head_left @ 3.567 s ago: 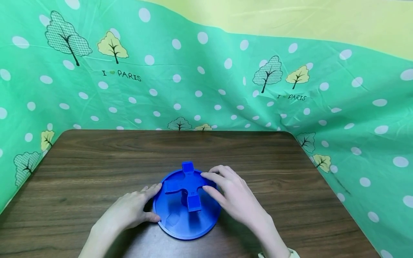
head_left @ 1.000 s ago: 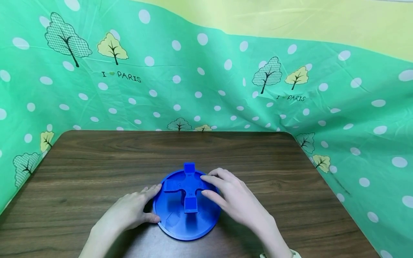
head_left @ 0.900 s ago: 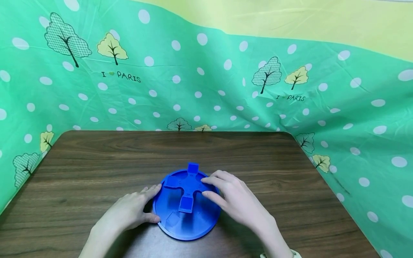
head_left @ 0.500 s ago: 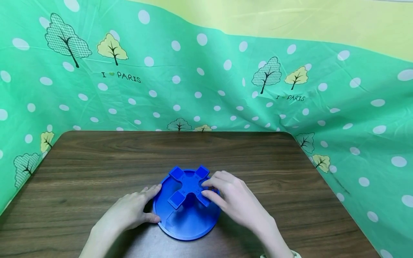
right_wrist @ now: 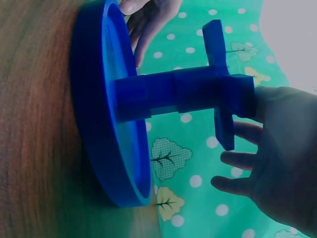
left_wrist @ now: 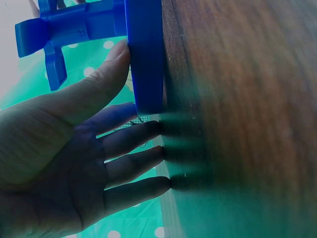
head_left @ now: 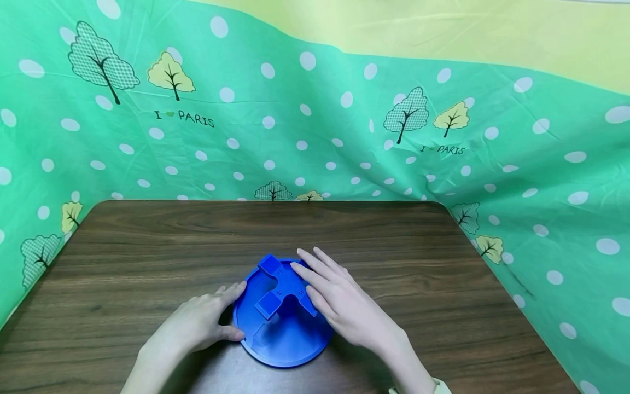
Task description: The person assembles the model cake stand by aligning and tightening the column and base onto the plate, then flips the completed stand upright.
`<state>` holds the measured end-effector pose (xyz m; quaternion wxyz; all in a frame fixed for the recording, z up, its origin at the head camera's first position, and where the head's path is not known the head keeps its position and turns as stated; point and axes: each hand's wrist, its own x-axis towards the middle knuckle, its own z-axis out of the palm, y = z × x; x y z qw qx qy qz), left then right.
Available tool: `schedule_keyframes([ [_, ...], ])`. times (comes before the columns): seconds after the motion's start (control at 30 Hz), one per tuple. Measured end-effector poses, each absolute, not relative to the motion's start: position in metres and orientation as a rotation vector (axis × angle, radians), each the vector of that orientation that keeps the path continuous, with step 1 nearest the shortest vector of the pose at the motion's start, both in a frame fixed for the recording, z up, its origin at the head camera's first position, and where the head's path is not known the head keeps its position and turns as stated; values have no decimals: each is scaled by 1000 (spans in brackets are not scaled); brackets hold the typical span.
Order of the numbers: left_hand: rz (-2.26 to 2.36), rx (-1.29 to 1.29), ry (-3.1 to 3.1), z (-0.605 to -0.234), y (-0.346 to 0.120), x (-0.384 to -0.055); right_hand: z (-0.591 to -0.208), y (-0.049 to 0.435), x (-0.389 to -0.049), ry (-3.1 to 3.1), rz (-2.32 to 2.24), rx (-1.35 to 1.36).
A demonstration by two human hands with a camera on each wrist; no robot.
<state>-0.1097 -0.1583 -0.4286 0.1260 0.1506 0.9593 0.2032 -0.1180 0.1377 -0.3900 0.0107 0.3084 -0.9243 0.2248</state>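
Observation:
A blue round base (head_left: 290, 350) stands on the table, a shallow dish with a raised rim. From its middle rises a blue post (right_wrist: 161, 94), seen in the right wrist view. The post carries a cross-shaped blue top (head_left: 290, 285) with block-like ends. My left hand (head_left: 197, 320) touches the rim at the left, thumb and index finger against its edge. In the left wrist view its other fingers (left_wrist: 131, 166) are straight, tips at the table. My right hand (head_left: 346, 306) lies over the cross's right side, fingers extended, hiding the far right arm.
The brown wooden table (head_left: 147, 241) runs back to a green polka-dot cloth (head_left: 295, 120) printed with trees, which hangs behind and along both sides.
The cross-shaped top has turned about an eighth of a turn on its post. My right hand has straightened its fingers and moved left over the cross. The left hand and base stayed put.

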Motion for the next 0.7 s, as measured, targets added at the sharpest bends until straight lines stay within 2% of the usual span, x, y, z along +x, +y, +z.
schedule_keyframes([
  [0.37, 604, 437, 2799, -429, -159, -108, -382, 139, -115, -2933, 707, 880],
  [0.7, 598, 427, 2787, -429, -159, -109, -375, 145, -113, -2983, 713, 914],
])
